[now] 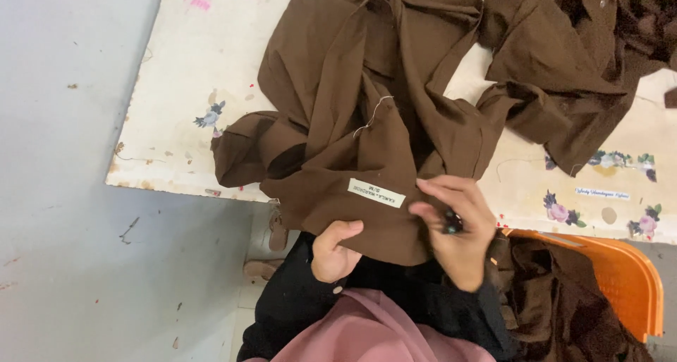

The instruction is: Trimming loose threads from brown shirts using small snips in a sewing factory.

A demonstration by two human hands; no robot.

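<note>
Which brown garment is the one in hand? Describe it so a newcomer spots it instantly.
On the flower-printed table, two brown heaps lie. Take the nearer brown garment, whose edge hangs toward the person, pinched by left hand and right hand. Only it shows a small white label.

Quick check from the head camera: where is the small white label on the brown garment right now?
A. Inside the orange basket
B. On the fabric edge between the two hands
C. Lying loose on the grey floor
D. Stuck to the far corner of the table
B: the white label sits on the brown garment, between the left hand and the right hand.
</note>
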